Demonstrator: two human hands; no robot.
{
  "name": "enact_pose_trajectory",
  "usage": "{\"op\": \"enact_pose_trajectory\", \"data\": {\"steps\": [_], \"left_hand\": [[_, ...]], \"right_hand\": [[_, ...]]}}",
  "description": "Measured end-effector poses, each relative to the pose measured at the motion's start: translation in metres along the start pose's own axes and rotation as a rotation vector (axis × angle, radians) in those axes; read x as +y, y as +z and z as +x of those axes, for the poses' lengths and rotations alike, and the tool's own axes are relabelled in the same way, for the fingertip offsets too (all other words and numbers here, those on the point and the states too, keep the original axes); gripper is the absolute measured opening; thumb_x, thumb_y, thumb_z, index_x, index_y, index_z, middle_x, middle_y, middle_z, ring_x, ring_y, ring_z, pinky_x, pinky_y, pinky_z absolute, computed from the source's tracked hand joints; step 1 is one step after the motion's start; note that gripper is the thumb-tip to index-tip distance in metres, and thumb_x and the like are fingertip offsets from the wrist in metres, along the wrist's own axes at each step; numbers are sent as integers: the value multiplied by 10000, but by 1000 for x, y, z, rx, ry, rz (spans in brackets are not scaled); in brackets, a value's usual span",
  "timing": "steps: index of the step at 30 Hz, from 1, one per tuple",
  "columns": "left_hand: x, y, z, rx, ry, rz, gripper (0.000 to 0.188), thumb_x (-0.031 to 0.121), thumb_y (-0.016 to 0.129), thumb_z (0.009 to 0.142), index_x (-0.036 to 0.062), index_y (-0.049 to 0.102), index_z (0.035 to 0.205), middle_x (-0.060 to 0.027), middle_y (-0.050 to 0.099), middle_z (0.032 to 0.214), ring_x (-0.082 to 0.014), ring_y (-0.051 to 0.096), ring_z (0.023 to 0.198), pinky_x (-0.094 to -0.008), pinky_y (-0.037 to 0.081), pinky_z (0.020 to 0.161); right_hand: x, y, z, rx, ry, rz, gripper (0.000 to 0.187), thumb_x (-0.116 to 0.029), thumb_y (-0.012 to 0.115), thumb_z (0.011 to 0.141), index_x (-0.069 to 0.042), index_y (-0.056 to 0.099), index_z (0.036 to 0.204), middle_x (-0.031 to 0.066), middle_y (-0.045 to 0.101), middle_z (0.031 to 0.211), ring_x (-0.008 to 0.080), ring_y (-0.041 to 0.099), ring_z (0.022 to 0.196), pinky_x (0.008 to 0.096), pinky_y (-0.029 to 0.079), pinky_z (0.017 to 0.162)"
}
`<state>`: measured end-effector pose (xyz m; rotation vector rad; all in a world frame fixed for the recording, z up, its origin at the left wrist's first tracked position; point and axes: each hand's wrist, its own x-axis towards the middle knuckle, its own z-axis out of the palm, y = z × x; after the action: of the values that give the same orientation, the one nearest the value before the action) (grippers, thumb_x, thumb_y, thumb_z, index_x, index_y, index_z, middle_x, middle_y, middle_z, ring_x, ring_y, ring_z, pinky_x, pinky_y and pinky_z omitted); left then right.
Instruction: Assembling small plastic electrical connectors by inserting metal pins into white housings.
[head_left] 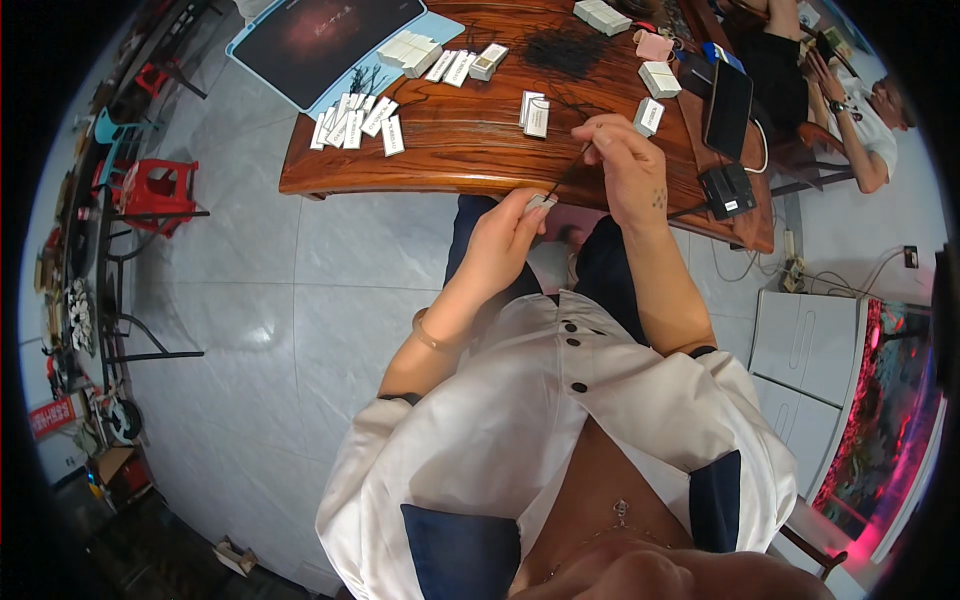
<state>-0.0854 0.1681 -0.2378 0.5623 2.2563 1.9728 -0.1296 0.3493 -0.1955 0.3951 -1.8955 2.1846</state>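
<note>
My left hand (500,240) is closed on a small white tag (541,201) just off the table's front edge. A thin black string (570,175) runs from the tag up to my right hand (630,165), whose fingertips pinch its upper end. On the wooden table (450,170), close beyond my hands, lie a couple of white tags (536,117). Farther left is a loose spread of tags (350,122) with black strings among them. A tangled heap of black strings (565,50) lies toward the back.
Stacks of white tags (408,52) rest partly on a blue-edged mat (330,40). At the right stand a phone (728,108) and a black box (727,190) with cables. Another person (850,125) sits beyond the table's right side. A red stool (163,190) stands at left.
</note>
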Motion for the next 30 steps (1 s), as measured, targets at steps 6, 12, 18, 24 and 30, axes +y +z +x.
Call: {"op": "enact_pose_trajectory", "data": {"steps": [6, 12, 18, 24, 30], "left_hand": [[12, 0, 1, 5, -29, -12, 199, 100, 504, 953, 40, 590, 1121, -54, 577, 745, -151, 556, 646, -265, 449, 604], [11, -1, 0, -6, -25, -7, 179, 102, 512, 950, 28, 588, 1094, -80, 593, 783, -164, 595, 694, -273, 474, 638], [9, -1, -1, 11, 6, 27, 166, 114, 522, 946, 21, 581, 1070, -99, 610, 799, -186, 607, 696, -287, 477, 639], [3, 1, 1, 72, 10, 36, 159, 129, 542, 949, 19, 581, 1057, -25, 606, 789, -103, 549, 697, -239, 448, 634], [0, 0, 0, 108, 101, 190, 145, 110, 547, 938, -7, 570, 1020, -103, 610, 769, -192, 601, 699, -293, 469, 641]], "right_hand": [[9, -10, -4, -193, 245, 138, 312, -174, 489, 946, 72, 612, 1092, 120, 618, 996, 150, 555, 804, 293, 461, 760], [13, -9, -13, -260, 433, 215, 309, -176, 481, 950, 62, 606, 1104, 119, 625, 1008, 145, 562, 810, 289, 471, 779], [-4, -1, -15, -306, 358, -25, 227, -107, 584, 903, 37, 627, 1073, 96, 627, 1032, 122, 583, 868, 268, 482, 785], [5, 2, -23, -291, 411, -97, 196, -73, 660, 854, 30, 645, 1021, 87, 640, 1000, 122, 592, 920, 264, 480, 803], [5, 5, -23, -273, 248, -215, 100, -69, 658, 853, 28, 668, 872, 84, 635, 949, 139, 587, 848, 247, 467, 738]]}}
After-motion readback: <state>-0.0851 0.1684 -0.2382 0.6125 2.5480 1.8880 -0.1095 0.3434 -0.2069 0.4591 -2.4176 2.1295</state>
